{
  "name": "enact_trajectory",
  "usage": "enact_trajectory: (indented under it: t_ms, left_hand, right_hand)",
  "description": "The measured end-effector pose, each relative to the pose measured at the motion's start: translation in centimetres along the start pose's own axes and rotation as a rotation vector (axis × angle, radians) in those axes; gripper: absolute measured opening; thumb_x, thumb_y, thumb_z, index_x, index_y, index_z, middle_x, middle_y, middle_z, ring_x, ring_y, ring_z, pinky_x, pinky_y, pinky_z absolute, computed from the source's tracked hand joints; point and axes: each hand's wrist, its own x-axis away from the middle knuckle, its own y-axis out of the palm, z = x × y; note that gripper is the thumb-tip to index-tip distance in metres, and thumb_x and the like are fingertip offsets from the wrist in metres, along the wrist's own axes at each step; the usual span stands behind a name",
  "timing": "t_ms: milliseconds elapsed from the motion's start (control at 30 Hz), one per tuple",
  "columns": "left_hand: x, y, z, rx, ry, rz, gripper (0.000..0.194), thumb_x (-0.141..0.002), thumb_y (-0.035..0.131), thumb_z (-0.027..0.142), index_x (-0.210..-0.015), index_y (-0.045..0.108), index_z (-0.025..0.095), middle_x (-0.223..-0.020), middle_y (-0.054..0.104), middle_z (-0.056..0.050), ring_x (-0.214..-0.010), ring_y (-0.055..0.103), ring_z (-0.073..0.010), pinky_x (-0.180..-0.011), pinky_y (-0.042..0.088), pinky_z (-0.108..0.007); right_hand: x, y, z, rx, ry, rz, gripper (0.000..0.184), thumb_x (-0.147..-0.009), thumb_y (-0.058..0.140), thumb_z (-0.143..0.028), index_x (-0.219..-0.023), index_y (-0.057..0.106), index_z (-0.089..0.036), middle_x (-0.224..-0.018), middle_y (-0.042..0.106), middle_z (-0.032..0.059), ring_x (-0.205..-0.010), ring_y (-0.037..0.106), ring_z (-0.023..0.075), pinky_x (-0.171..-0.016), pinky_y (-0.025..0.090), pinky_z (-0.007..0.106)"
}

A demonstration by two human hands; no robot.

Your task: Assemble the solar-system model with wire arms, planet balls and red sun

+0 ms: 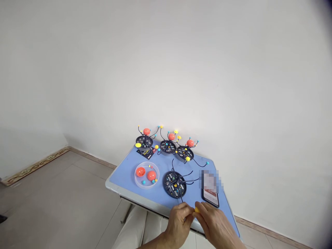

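Head view: left hand [181, 221] pinched narrow, meeting right hand [211, 221], which grips a yellow ball [197, 210] between its fingers. Relative to black round base [174, 184]: ball nearer the wearer; clear dish [147, 175] left; phone [210, 188] right.

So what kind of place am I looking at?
Probably a plain indoor room, perhaps at home: bare pale wall, tiled floor with patterned skirting, and a small blue table against the wall.

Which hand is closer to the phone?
Right. The right hand is just below the phone's near end, at the table edge; the left hand is farther off, to the phone's lower left.
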Motion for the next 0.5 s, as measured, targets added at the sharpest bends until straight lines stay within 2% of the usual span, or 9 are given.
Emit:
enact_trajectory:
  t_ms: [167, 333, 500]
  left_hand:
    - [0.11, -0.01, -0.10, -0.031, 0.015, 0.019, 0.056, -0.100, 0.036, 0.055, -0.071, 0.066, 0.017, -0.064, 0.060, -0.003, -0.061, 0.054, -0.0148, -0.060, 0.040, -0.025]
    - [0.09, -0.05, 0.05, -0.012, -0.011, 0.005, 0.049, -0.100, 0.040, 0.050, -0.081, 0.070, 0.016, -0.071, 0.064, -0.005, -0.061, 0.054, -0.0142, -0.057, 0.041, -0.024]
    - [-0.07, -0.12, 0.55, 0.039, -0.017, 0.002, 0.041, -0.100, 0.043, 0.042, -0.085, 0.072, 0.018, -0.074, 0.066, -0.005, -0.061, 0.056, -0.0138, -0.060, 0.047, -0.024]
  right_hand:
    - [-0.11, 0.04, -0.17, -0.021, 0.002, 0.029, 0.021, -0.101, 0.038, -0.022, -0.084, 0.051, -0.023, -0.066, 0.064, 0.0002, -0.053, 0.063, 0.0158, -0.045, 0.041, 0.023]
    - [-0.19, 0.01, 0.10, -0.050, -0.046, 0.093, 0.024, -0.103, 0.034, -0.027, -0.115, 0.053, -0.019, -0.073, 0.070, 0.0027, -0.058, 0.068, 0.0176, -0.048, 0.049, 0.025]
    - [0.02, -0.08, 0.35, -0.058, -0.060, 0.118, 0.031, -0.103, 0.034, -0.035, -0.124, 0.051, -0.019, -0.078, 0.071, 0.0051, -0.062, 0.070, 0.0192, -0.051, 0.054, 0.027]
